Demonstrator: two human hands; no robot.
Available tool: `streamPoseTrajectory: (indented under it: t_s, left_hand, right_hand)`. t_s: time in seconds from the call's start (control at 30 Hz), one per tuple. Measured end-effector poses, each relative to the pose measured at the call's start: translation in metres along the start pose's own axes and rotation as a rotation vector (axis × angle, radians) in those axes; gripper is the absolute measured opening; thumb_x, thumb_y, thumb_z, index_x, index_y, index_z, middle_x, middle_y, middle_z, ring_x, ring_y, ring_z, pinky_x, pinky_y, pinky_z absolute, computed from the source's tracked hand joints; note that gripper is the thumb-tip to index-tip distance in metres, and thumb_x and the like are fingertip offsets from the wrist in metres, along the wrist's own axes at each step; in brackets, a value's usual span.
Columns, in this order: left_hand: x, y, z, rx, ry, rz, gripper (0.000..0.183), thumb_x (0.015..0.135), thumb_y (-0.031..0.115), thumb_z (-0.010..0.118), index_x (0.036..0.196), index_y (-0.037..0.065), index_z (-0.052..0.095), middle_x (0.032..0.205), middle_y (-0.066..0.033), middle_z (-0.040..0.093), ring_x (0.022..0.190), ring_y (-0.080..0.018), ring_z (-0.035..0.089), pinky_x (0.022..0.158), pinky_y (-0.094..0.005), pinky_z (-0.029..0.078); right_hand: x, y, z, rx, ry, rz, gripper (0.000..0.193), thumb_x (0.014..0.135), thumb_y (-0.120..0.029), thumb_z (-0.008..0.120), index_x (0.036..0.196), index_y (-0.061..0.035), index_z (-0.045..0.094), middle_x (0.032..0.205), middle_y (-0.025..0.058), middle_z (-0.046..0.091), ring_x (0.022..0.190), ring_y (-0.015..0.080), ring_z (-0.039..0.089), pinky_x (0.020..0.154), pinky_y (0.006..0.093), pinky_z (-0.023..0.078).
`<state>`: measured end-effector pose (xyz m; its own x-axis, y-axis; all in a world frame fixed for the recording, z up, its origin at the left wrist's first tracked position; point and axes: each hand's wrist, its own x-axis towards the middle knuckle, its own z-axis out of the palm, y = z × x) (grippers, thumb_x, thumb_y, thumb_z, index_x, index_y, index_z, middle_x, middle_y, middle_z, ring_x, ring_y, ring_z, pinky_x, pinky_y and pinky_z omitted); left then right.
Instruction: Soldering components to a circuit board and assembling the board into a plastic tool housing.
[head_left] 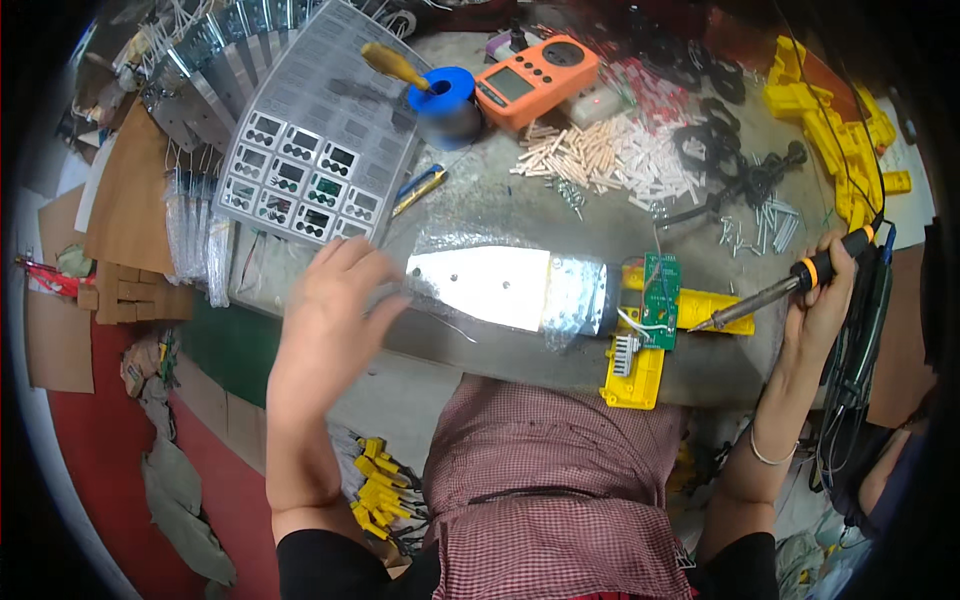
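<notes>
My right hand [826,290] grips a soldering iron [775,290] with a black and orange handle; its tip points left, close to a green circuit board [660,298]. The board sits on a yellow plastic housing [637,370] at the bench's near edge, with white wires beside it. My left hand [340,300] hovers with fingers spread and nothing in it over the grey bench top [480,200], left of a shiny metal plate [485,285] wrapped in foil at its right end.
Behind lie a tray of small display modules [300,185], a blue solder spool [445,95], an orange meter [535,80], a heap of small white and tan parts [620,155], screws [765,225], black rings and yellow housings [835,140]. More yellow parts [380,490] lie by my lap.
</notes>
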<state>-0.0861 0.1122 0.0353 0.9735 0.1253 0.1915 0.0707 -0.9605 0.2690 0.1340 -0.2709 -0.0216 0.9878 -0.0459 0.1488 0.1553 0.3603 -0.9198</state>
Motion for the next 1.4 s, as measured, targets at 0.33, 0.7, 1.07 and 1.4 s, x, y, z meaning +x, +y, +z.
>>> streamPoseTrajectory:
  t_s: [0.33, 0.7, 1.07, 1.4]
  left_hand:
    - [-0.040, 0.001, -0.002, -0.129, -0.176, -0.072, 0.025, 0.066, -0.006, 0.070, 0.083, -0.001, 0.053, 0.083, -0.0130, 0.052, 0.082, -0.0344, 0.054, 0.071, -0.0409, 0.043]
    - [-0.035, 0.033, 0.032, -0.170, -0.208, -0.033, 0.029, 0.062, -0.004, 0.075, 0.083, 0.002, 0.056, 0.078, -0.0116, 0.052, 0.075, -0.0323, 0.053, 0.066, -0.0415, 0.042]
    - [0.018, 0.076, 0.038, -0.540, 0.083, 0.246, 0.030, 0.071, -0.014, 0.063, 0.096, 0.002, 0.068, 0.088, -0.0100, 0.057, 0.069, -0.0211, 0.056, 0.060, -0.0289, 0.044]
    - [0.049, 0.118, 0.065, -0.375, 0.075, 0.376, 0.025, 0.071, -0.008, 0.067, 0.094, 0.002, 0.070, 0.071, -0.0082, 0.052, 0.059, -0.0243, 0.055, 0.053, -0.0333, 0.044]
  right_hand:
    - [-0.012, 0.001, 0.016, -0.023, 0.082, 0.046, 0.017, 0.092, -0.022, 0.059, 0.093, -0.0052, 0.057, 0.067, 0.0003, 0.054, 0.041, 0.0019, 0.035, 0.037, 0.0176, 0.026]
    - [-0.009, -0.004, 0.030, -0.051, 0.043, 0.017, 0.017, 0.089, -0.024, 0.062, 0.089, -0.0076, 0.056, 0.065, -0.0048, 0.046, 0.046, 0.0021, 0.035, 0.041, 0.0206, 0.024]
    - [-0.014, -0.005, 0.026, -0.064, -0.032, 0.079, 0.019, 0.088, -0.022, 0.064, 0.085, -0.0054, 0.057, 0.067, -0.0039, 0.048, 0.048, 0.0023, 0.035, 0.042, 0.0208, 0.025]
    - [-0.016, -0.003, 0.029, -0.063, -0.011, 0.073, 0.020, 0.087, -0.024, 0.064, 0.088, -0.0053, 0.058, 0.067, -0.0046, 0.046, 0.050, 0.0015, 0.033, 0.043, 0.0208, 0.024]
